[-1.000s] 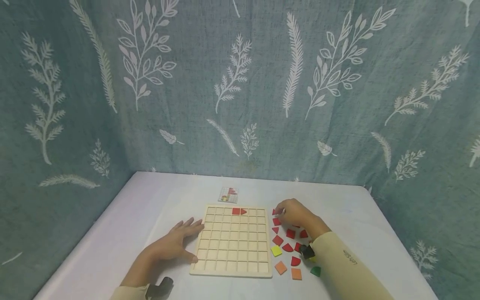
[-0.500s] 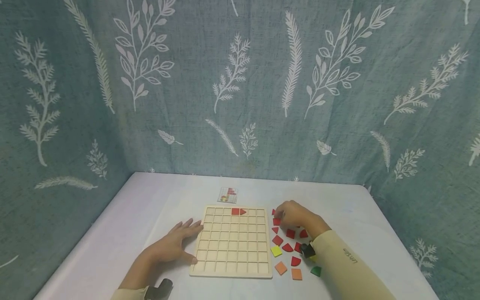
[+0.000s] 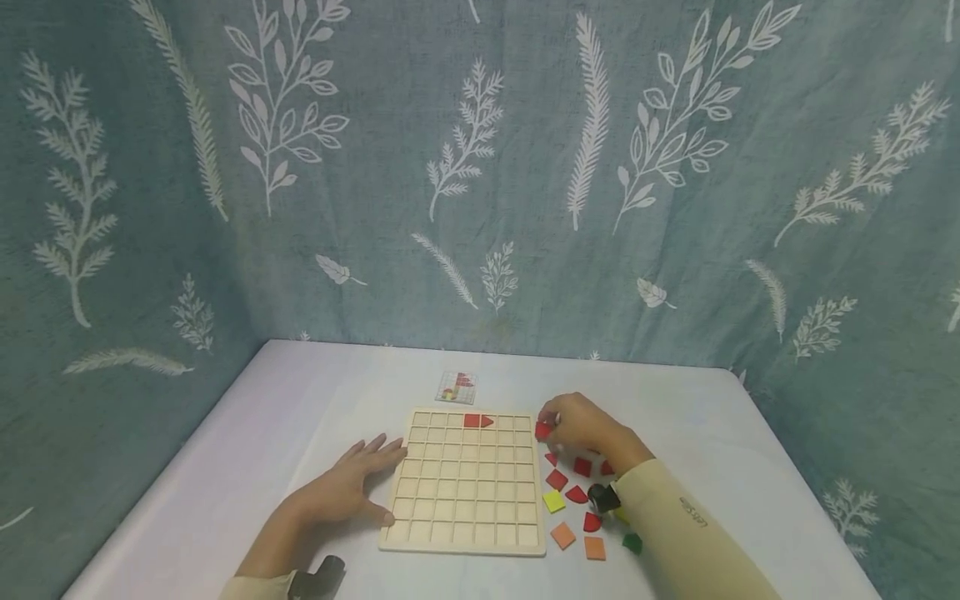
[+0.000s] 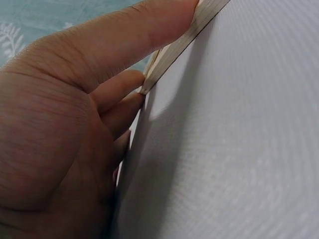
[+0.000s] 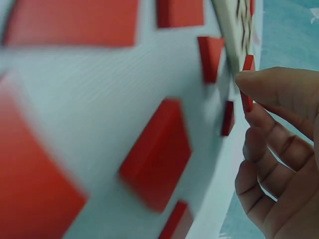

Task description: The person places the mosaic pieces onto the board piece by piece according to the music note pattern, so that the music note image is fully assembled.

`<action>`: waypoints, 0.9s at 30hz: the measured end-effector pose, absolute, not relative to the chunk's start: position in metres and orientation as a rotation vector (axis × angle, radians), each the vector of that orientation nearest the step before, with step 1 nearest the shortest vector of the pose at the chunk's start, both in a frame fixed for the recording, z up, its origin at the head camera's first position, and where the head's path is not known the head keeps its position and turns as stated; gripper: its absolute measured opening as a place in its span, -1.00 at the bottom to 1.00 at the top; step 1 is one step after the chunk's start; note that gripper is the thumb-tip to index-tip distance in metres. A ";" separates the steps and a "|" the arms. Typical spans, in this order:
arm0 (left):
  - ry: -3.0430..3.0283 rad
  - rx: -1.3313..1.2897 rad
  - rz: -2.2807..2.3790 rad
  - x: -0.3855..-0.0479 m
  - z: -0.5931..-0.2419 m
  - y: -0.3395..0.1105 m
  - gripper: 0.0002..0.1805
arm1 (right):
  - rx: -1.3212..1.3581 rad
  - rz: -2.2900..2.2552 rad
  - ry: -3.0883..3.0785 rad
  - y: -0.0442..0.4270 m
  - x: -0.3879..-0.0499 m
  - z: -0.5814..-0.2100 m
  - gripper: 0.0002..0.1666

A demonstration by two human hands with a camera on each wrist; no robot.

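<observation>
A small flat red tile [image 3: 543,431] is by the right side of the wooden board [image 3: 465,500], pinched between thumb and fingers of the right hand [image 3: 581,423]. It looks light, hard and smooth, maybe a bit slippery; its thin sides seem best to hold. The left hand [image 3: 348,492] spreads its fingers, touching the board's left edge, gripping nothing. Straight lines make squares on the pale board. Around lie red wedges [image 3: 577,495] and orange squares [image 3: 562,535].

Dressed in cream and black

The right sleeve [image 3: 678,532] is cream, reaching the wrist, with dark lettering [image 3: 693,512] on the forearm, too small to read surely. The left sleeve [image 3: 253,587] matches in colour. At its cuff sits a rounded black device [image 3: 326,576]; a smaller-looking black unit [image 3: 604,498] sits at the right cuff.
</observation>
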State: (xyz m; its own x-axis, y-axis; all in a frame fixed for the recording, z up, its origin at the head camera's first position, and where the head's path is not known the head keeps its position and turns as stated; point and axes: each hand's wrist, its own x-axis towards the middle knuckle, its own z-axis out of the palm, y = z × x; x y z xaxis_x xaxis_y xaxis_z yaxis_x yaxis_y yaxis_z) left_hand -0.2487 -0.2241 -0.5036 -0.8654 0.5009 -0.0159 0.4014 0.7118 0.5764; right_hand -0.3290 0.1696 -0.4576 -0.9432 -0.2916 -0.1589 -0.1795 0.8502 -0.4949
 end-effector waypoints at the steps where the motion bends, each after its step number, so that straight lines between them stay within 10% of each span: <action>1: 2.744 0.729 0.868 -0.249 -0.503 -0.224 0.23 | -0.382 -0.730 2.798 0.167 -0.330 -0.456 -0.64; 27: 2.744 0.698 0.866 -0.251 -0.504 -0.223 0.22 | -0.903 -0.597 2.753 0.081 -0.337 -0.454 -0.72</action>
State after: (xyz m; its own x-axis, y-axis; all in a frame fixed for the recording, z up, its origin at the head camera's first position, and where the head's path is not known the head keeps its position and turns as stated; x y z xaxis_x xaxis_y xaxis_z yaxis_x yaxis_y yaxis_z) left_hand -0.2514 -0.2233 -0.5043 -0.8734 0.4861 -0.0296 0.3811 0.7199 0.5802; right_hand -0.3375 0.0806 -0.4539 -0.7985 -0.6001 -0.0478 -0.5264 0.7345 -0.4282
